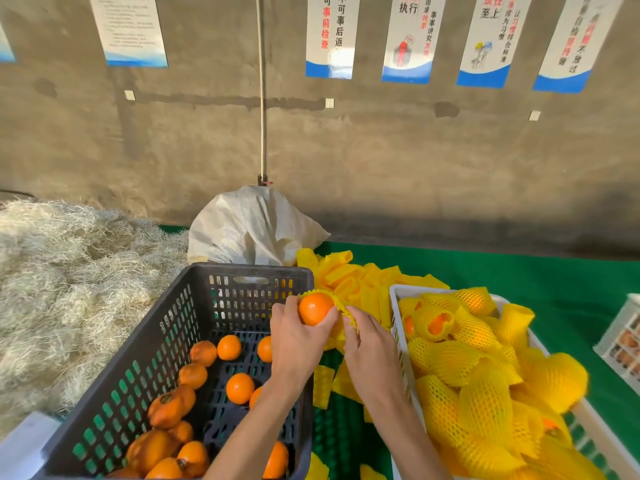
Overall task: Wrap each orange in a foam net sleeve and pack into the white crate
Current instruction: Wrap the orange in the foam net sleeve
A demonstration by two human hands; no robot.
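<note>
Bare concrete wall point(381, 150) fills the upper half, hung with white-and-blue posters point(330, 36), and below it a green table point(519, 271) spreads toward 3 o'clock. At 9 o'clock lies a heap of pale straw point(69, 289). Toward 7 o'clock sits a dark slotted crate point(166, 327) with loose oranges point(239, 388) on its floor. At 4 o'clock the white crate point(401, 327) is piled with sleeved oranges point(485, 403) in yellow net. At 12 o'clock, behind the dark crate, slumps a white sack point(249, 226), and just right of it a pile of yellow sleeves point(353, 275) lies on the table, touching the white crate's far corner. Near the centre, above the gap between the crates, both hands meet. The left hand point(298, 341) grips an orange point(315, 308), fingers curled round its near side. The right hand point(367, 344) pinches the edge of a sleeve point(341, 306) between thumb and fingers; this net wraps the orange's far and right side, while its near face shows bare.
</note>
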